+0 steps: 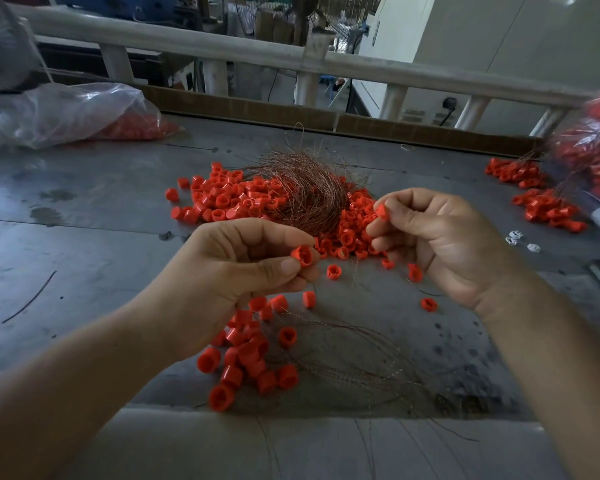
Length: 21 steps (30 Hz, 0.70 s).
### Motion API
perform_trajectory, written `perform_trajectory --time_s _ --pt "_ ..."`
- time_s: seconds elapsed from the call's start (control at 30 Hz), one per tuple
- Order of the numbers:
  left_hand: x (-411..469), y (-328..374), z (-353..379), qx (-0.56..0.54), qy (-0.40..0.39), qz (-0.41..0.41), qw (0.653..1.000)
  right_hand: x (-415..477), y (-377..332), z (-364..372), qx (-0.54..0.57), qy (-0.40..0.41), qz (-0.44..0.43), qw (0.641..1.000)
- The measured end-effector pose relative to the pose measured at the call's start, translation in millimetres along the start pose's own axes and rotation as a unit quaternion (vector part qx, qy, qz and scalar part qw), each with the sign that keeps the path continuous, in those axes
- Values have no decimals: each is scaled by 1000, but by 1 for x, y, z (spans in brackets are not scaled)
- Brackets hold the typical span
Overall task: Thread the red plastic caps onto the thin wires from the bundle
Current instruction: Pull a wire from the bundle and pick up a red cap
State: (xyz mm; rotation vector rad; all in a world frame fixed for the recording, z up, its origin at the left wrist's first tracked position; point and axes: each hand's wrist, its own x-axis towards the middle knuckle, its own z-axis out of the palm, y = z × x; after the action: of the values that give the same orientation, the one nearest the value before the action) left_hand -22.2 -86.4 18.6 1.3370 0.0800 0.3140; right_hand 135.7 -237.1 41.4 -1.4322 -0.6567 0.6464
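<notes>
Plastic bag point(73, 109): slumped far left on the grey table point(101, 209), red caps inside.
Left hand point(236, 271): thumb and curled fingers pinch one red cap point(302, 256), hollow end facing the camera; a thin wire seemingly trails below.
Wire bundle point(305, 192): coppery tangle resting on the loose cap pile point(222, 199), mid-table.
Right hand point(440, 244): fingertips curled, pinching a second cap point(381, 211) right of the bundle.

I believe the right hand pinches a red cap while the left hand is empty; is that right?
Not quite: in the head view the left hand also pinches a red cap, just as the right hand pinches a second cap.
</notes>
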Motion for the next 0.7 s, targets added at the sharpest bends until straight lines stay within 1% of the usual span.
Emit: perform_trajectory --time_s 0.13,0.37,0.57,0.7 --pt "0 1 1 9 8 -2 1000 -7 -1 14 27 -53 17 998" --pt "1 1 2 20 17 -7 1000 -12 1 22 50 -98 8 994" --pt "0 2 4 30 20 -8 999 -15 7 30 -34 -98 -44 994" --pt "-1 3 4 35 20 -6 999 -16 10 34 -43 -108 -58 991"
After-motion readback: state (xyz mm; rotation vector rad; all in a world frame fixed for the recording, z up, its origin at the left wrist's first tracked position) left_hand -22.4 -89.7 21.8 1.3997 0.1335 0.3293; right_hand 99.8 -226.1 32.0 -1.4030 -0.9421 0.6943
